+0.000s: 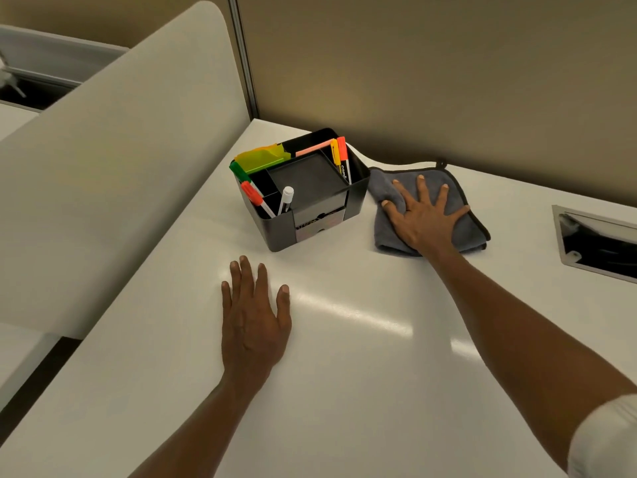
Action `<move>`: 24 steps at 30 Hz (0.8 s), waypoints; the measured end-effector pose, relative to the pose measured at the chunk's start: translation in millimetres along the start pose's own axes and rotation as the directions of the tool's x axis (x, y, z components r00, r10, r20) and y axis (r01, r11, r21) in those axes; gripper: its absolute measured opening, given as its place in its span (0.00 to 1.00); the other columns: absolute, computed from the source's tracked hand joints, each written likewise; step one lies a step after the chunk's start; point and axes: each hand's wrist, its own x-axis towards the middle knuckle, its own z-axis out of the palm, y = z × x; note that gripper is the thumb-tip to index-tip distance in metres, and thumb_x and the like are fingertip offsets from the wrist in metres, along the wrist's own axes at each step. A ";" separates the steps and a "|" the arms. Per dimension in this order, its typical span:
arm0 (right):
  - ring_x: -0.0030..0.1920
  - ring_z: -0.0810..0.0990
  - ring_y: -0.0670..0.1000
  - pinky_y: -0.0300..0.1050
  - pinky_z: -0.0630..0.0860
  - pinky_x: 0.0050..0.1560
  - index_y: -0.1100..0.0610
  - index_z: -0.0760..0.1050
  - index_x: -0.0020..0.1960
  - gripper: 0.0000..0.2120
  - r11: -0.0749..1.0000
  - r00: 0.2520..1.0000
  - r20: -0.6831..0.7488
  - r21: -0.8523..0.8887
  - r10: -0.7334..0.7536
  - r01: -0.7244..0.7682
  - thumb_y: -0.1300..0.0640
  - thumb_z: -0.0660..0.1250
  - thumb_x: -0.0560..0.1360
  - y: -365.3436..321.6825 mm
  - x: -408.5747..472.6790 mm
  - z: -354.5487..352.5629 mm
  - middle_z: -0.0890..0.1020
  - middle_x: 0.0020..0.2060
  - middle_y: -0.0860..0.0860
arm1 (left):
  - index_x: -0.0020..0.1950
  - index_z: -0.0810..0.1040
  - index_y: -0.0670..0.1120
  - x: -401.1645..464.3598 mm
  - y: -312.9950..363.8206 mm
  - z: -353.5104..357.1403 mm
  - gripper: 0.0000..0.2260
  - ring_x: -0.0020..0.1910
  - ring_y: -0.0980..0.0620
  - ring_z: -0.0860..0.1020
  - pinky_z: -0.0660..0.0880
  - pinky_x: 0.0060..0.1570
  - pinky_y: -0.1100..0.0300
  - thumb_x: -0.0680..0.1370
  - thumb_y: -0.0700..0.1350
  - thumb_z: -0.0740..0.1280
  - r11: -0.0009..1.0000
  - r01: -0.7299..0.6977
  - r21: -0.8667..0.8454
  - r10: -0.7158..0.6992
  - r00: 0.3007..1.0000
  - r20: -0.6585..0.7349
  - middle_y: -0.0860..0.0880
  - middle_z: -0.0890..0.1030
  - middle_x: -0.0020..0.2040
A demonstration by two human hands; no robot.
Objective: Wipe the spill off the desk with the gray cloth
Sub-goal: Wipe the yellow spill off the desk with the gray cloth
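Two hands were on the white worktop [344, 391], seen from the head camera alone.

Item: right hand [422, 219], palm down on the gray cloth [462, 232], fingers [421, 188] spread wide apart and pressing flat, clamped on nothing.

Item: left hand [253, 319], flat on bare worktop nearer the person, fingers loosely together, holding nothing; it looked like a brace.

Item: gray cloth, folded, dark-edged, lying toward the back of the worktop close to the partition wall [448, 81], just beside a black desk organizer [300, 198] that held markers [339, 157].

Item: cable hatch [596, 243], set in the worktop to the right, well apart from the cloth.

Spill: none could be made out; only glare showed on the surface.

Handling note, as judged: the wipe would go best with even palm pressure, the cloth kept flat under the whole hand, and strokes steered clear of the organizer so it was not nudged.
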 end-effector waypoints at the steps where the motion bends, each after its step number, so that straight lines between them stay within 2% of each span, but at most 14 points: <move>1: 0.79 0.43 0.66 0.82 0.40 0.67 0.32 0.45 0.78 0.32 1.000 1.000 0.007 -0.008 -0.012 0.012 0.26 0.42 0.76 2.0 6.8 -1.4 0.47 0.81 0.48 | 0.77 0.61 0.42 0.1 -0.6 0.0 0.29 0.80 0.47 0.48 0.48 0.78 0.49 0.81 0.57 0.49 1.000 -0.001 -0.003 0.001 1.000 -0.003 0.42 0.53 0.80; 8: 0.79 0.42 0.66 0.82 0.40 0.67 0.33 0.43 0.78 0.34 0.998 0.998 0.040 -0.032 -0.049 0.050 0.25 0.40 0.74 26.0 30.3 -4.1 0.46 0.81 0.47 | 0.77 0.60 0.42 -0.3 -4.2 2.8 0.29 0.80 0.48 0.47 0.48 0.78 0.49 0.81 0.57 0.48 1.000 -0.001 -0.019 0.001 1.000 -0.010 0.43 0.53 0.80; 16: 0.79 0.41 0.66 0.82 0.39 0.67 0.30 0.43 0.76 0.37 0.993 0.992 0.055 -0.009 0.114 -0.114 0.21 0.37 0.69 99.1 42.5 -17.3 0.47 0.81 0.45 | 0.78 0.59 0.43 0.4 -4.0 3.9 0.29 0.80 0.49 0.47 0.48 0.78 0.49 0.81 0.57 0.48 1.000 0.009 -0.024 -0.009 1.000 -0.008 0.44 0.53 0.80; 24: 0.79 0.41 0.66 0.82 0.39 0.67 0.30 0.43 0.76 0.35 0.970 0.970 0.034 0.021 0.242 -0.243 0.23 0.40 0.71 144.8 7.6 -27.3 0.47 0.81 0.46 | 0.78 0.59 0.42 0.0 -3.1 2.4 0.29 0.80 0.48 0.48 0.47 0.78 0.49 0.81 0.57 0.48 1.000 -0.002 -0.020 0.002 1.000 -0.003 0.43 0.54 0.80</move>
